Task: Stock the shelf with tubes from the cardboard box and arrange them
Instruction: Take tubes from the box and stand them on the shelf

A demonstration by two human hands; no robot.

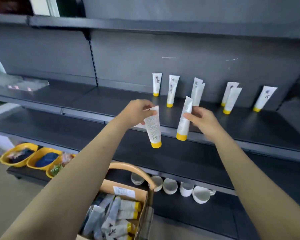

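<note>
Two white tubes with yellow caps hang cap-down in front of the dark shelf [97, 99], one in each grip. The left grip [137, 110] pinches the left tube [153, 129] by its flat crimped top, fingers curled over the edge. That tube dangles below the hand with its fine print facing the camera. The right grip [203, 122] pinches the right tube [184, 118] at mid-body between thumb and fingers. This tube is nearly upright, its top leaning slightly right and its cap at the shelf's front edge; whether it touches cannot be told. The two held tubes are near each other but apart. Behind them, standing tubes [265, 97] line the back of the shelf on their caps, dark lettering on their fronts, some paired one before another. Below, between the forearms, the cardboard box [109, 187] holds more tubes [126, 213] lying jumbled on their sides.
</note>
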